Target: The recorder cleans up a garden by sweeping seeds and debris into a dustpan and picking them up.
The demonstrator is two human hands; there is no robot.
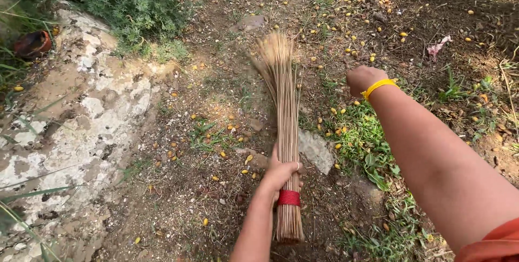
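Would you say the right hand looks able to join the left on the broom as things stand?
Probably yes: the right hand is closed but holds nothing, and only open ground lies between it and the broom gripped by the left hand.

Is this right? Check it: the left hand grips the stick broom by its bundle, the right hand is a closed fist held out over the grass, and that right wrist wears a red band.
One detail is wrong. The band on the right hand wrist is yellow, not red, as the head view shows. The rest holds: the left hand grips the stick broom, and the right fist hangs over the grass.
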